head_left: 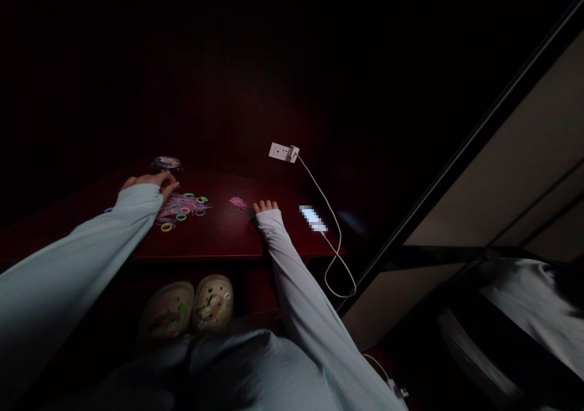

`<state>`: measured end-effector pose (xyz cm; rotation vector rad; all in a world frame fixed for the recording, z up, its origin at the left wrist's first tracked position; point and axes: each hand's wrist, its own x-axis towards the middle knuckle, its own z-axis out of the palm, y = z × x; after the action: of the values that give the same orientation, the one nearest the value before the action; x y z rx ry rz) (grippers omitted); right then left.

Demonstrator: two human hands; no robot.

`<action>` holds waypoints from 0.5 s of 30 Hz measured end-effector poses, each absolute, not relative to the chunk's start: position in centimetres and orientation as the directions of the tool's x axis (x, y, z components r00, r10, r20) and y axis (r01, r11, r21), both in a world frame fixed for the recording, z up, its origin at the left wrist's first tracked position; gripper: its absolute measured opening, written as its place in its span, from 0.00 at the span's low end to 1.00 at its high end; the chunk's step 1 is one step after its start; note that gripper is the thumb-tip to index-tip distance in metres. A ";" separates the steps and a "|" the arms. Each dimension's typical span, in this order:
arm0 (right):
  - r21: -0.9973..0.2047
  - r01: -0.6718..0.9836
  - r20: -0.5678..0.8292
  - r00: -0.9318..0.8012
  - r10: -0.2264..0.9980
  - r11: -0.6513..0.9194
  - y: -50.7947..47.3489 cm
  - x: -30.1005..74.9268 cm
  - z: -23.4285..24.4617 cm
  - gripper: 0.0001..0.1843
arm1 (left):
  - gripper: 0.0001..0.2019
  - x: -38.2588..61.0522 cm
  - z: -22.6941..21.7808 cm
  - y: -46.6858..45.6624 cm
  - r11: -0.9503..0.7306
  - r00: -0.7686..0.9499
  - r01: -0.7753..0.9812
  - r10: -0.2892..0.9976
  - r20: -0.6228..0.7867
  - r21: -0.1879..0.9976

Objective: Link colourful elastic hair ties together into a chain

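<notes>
My left hand (pixel 159 180) is over the left part of the dark red tabletop, at the edge of a pile of small hair ties (pixel 183 207) in purple, pink, green and yellow. Its fingers curl in toward the thumb; whatever they hold, if anything, is hidden. Just behind the hand stands a round clear container (pixel 166 162), partly covered by it. My right hand (pixel 265 206) rests on the tabletop with fingers stretched out and nothing in them. Beside its fingertips lies a small heap of pink elastic bands (pixel 238 203).
A lit phone (pixel 313 218) lies to the right, its white cable (pixel 329 197) running to a charger in the wall socket (pixel 283 152) and looping over the table edge. Below the table is a pair of beige clogs (pixel 213 303). A sloping panelled surface (pixel 506 155) stands at right.
</notes>
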<state>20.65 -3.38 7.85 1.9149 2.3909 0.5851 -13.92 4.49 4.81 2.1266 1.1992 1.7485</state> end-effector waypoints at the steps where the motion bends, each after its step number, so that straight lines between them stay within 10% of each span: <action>1: 0.274 0.948 0.228 -0.228 0.946 0.163 -3.6 20.4 7.9 0.26 | 0.11 -13.1 5.0 4.5 -0.660 -0.029 0.464 0.656 0.755 0.591; 10: -0.360 0.921 0.357 -0.011 0.934 0.149 -4.0 17.0 6.9 0.23 | 0.09 -0.1 4.4 1.2 -0.520 0.165 0.489 0.844 0.511 0.701; 15: -0.441 0.890 0.230 -0.015 0.973 0.118 -4.8 16.9 7.5 0.35 | 0.11 1.2 1.6 -0.2 -0.551 0.235 0.300 0.834 0.500 0.779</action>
<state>16.86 -4.76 7.53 2.4652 2.6479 -0.3215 1.15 -0.16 1.64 1.9772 1.0345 1.2999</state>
